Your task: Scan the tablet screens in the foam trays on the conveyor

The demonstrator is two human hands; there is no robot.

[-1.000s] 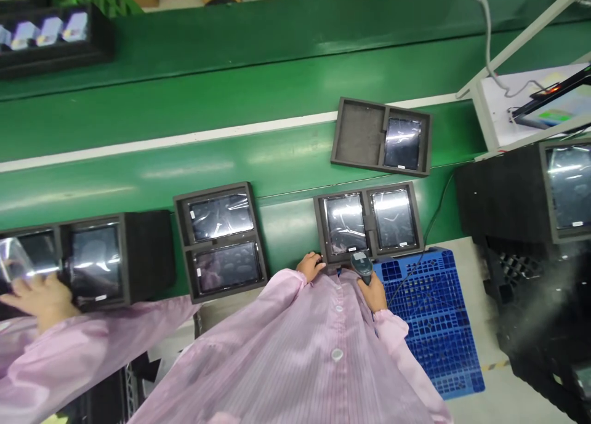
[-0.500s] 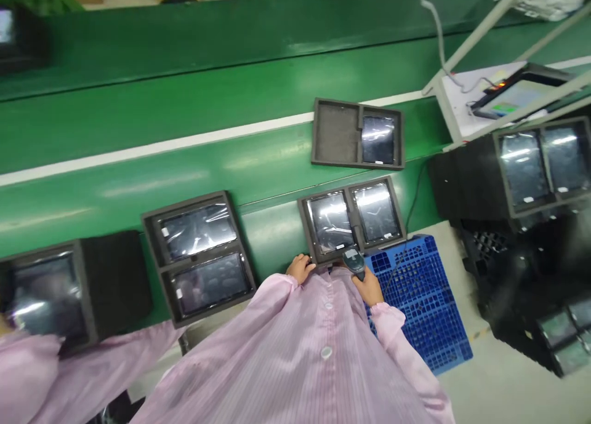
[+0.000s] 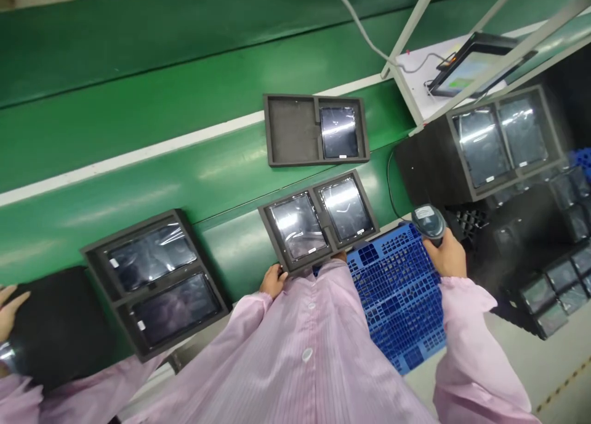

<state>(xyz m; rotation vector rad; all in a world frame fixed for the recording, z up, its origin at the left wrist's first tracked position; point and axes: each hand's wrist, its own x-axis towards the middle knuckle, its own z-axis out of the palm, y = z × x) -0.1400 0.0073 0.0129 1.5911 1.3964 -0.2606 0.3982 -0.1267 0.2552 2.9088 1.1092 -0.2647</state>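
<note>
My right hand (image 3: pixel 447 254) is closed round a grey handheld scanner (image 3: pixel 429 221), held out to the right over the edge of a blue plastic pallet (image 3: pixel 392 288). My left hand (image 3: pixel 273 280) grips the near left corner of a dark foam tray (image 3: pixel 319 220) that holds two bagged screens, lying at the near edge of the green conveyor (image 3: pixel 184 165). A second foam tray (image 3: pixel 316 130) sits behind it with one screen in its right pocket and the left pocket bare.
A third tray with two screens (image 3: pixel 154 282) lies left of me. A co-worker's hand (image 3: pixel 12 307) and pink sleeve rest on a black foam stack at far left. Stacked trays with screens (image 3: pixel 498 141) stand right, under a metal frame with a monitor (image 3: pixel 475 64).
My right hand has swung the scanner away from the tray's near edge out to the right. The view has turned right, so the trays have slid left in frame.
</note>
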